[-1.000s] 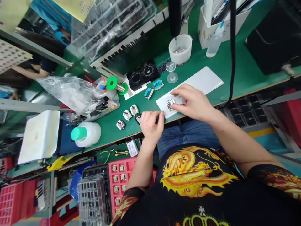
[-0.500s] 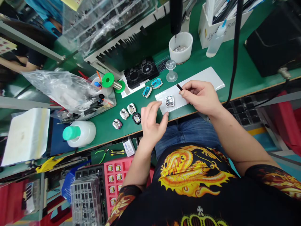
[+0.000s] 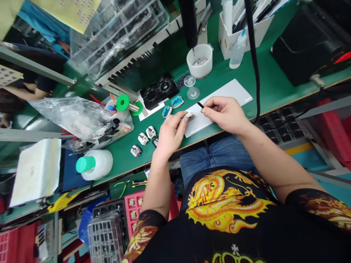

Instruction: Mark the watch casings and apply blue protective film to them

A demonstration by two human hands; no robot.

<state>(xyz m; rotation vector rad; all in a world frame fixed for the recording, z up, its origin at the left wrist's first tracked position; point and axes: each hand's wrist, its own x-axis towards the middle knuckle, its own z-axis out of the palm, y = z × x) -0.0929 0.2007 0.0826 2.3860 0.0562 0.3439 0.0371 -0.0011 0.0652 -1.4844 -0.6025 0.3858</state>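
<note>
My left hand (image 3: pixel 170 134) pinches a small pale smartwatch case (image 3: pixel 189 115) between thumb and fingertips, tilted over the white sheet (image 3: pixel 235 91). Facing it, my right hand (image 3: pixel 226 114) is closed on a short thin black strip (image 3: pixel 200 105), whose tip points toward the case without touching it. Two blue-lined watch frames (image 3: pixel 177 102) lie just beyond my left fingers. Several other watch cases (image 3: pixel 143 138) rest on the green bench to the left of that hand, one of them partly hidden by it.
A clear spool-shaped holder (image 3: pixel 192 89) and a white cup of small metal parts (image 3: pixel 200 69) stand beyond the sheet, beneath a black electric screwdriver (image 3: pixel 188 23). A black cable (image 3: pixel 253 62) hangs at the right. Solder wire (image 3: pixel 133 107) and a green-capped bottle (image 3: pixel 102 164) stand left.
My left hand has closed on the watch case and raised it off the sheet on edge. My right hand still grips the black strip. The whole view has shifted slightly.
</note>
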